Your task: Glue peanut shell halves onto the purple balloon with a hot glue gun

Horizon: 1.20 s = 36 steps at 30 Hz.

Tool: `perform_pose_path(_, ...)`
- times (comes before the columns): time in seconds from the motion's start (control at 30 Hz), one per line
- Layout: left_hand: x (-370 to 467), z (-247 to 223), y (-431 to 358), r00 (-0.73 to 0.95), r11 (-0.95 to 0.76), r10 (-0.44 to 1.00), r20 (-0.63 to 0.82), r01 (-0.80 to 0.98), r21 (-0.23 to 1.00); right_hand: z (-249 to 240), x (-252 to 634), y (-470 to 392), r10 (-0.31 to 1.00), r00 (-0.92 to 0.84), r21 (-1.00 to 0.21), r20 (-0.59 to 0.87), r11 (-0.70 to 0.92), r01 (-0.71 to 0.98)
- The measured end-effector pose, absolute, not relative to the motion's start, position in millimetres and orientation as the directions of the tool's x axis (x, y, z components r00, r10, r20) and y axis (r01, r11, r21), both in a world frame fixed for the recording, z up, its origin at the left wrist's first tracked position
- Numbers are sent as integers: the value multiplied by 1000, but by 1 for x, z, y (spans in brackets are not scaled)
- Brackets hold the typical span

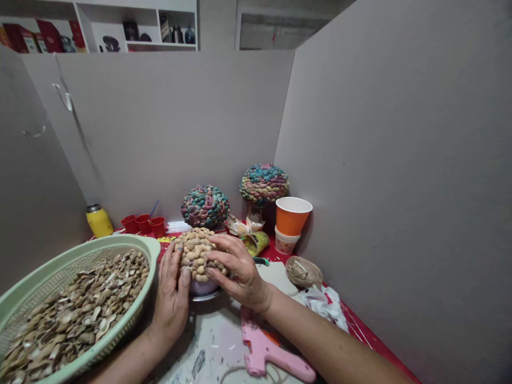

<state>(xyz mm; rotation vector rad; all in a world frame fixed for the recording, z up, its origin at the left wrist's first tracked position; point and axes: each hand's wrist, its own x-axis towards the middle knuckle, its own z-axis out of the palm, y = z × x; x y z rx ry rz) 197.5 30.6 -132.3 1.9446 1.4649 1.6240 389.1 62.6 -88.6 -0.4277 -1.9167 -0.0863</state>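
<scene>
A rounded dome covered in peanut shells (pixel 196 249) is in the middle of the table, over a pale purple base (pixel 204 288) with a metal rim under it. Against its left side lies my left hand (pixel 173 288), thumb at the front and fingers along the edge, steadying it. My right hand (pixel 239 272) curves over the right side, its fingertips pressed on the shells. Whether a loose shell is under those fingertips is hidden. Below my right wrist lies a pink glue gun (pixel 260 346), partly covered by the forearm.
Left is a green basket (pixel 154 250) of peanut shells. Behind stand two painted shell domes (pixel 205 205), red cups (pixel 143 224) and a yellow bottle (pixel 99 221). An orange paper cup (pixel 290 221) and twine coil (pixel 304 272) are at right, beside the grey partition (pixel 380 160).
</scene>
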Motion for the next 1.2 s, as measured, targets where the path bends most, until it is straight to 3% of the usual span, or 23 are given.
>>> perform_pose_path(0.1, 197, -133, 31, -100, -477, 777, 622, 552, 684, -88, 388, 60, 203, -282, -101, 938, 936, 338)
perform_pose_path(0.67, 202, -128, 25, -129, -454, 798, 589, 514, 728, -87, 390, 59, 293, -276, -184, 916, 915, 360)
perform_pose_path(0.87, 202, -127, 23, -194, -413, 814, 548, 471, 779, -87, 394, 63, 488, -113, -412, 866, 822, 392)
perform_pose_path(1.03, 202, -124, 21, -213, -405, 815, 540, 458, 791, -94, 392, 76, 713, -19, -648, 701, 648, 400)
perform_pose_path(1.2, 203, -121, 18, -180, -450, 804, 567, 439, 778, -101, 391, 82, 832, -28, -774, 554, 527, 350)
